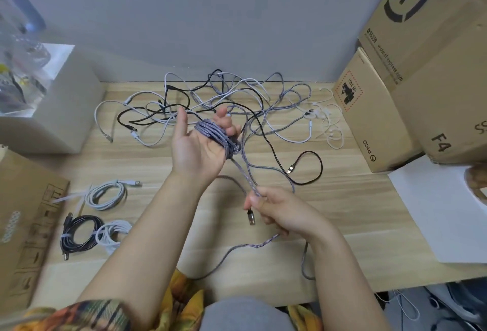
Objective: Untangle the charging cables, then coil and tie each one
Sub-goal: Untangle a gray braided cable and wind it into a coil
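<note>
R hand [279, 212] fingers pinch braided cable [243, 172]; L hand [200, 143] fingers curled thru its coil

grey braided cable [218, 134] half-coiled, tangled cables [237, 98] behind

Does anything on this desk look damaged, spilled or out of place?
No damage or spill is visible. The only disorder is the tangled pile of cables at the desk's far edge; three tied coils lie neatly at near left.

Office or storeroom, wooden desk [342, 198], shipping cartons [434, 72]
</note>
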